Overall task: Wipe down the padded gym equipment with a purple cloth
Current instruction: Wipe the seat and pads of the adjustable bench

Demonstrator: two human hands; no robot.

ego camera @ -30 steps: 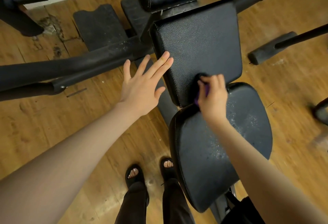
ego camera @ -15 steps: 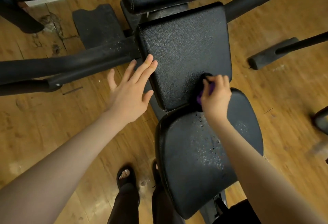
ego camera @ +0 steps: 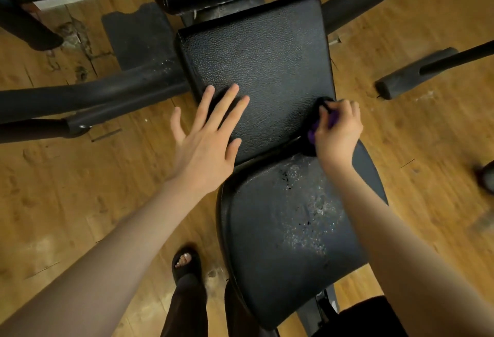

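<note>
Right hand (ego camera: pixel 337 128) gripping cloth (ego camera: pixel 313 133) at pad (ego camera: pixel 256 69) near-right corner; unwiped pad stretching leftward; left hand (ego camera: pixel 207 136) lying flat, fingers spread.

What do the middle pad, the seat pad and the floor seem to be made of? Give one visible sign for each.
Middle pad: probably vinyl or faux leather, matte black; pebbled grain and a stitched edge.
Seat pad: likely the same covering, smoother, worn; whitish flaking patches.
Floor: wood or wood-look planks, glossy; grain lines, seams and chipped spots.
</note>
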